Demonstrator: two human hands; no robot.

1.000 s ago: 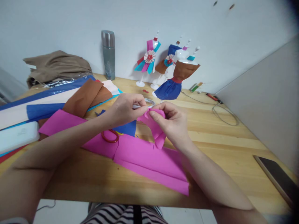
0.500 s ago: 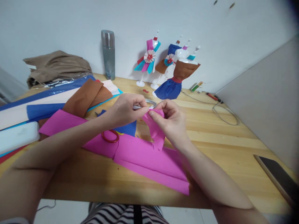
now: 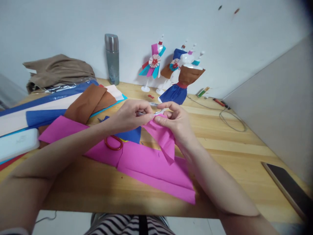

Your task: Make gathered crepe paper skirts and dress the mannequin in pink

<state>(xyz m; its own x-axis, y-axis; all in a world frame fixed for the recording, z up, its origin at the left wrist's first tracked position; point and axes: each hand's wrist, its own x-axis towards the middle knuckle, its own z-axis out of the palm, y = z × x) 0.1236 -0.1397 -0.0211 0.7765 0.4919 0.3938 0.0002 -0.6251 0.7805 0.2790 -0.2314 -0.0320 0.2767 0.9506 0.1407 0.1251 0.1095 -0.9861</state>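
Spread wider than before, the pink piece (image 3: 163,137) hangs at the frame's centre, above the pink sheet (image 3: 151,164). Your left hand (image 3: 133,114) and right hand (image 3: 179,125) pinch its upper edge.

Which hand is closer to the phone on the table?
Right. The right hand is left of the phone in the picture and higher up, pinching a pink piece; the left hand is farther left, at that piece's upper edge.
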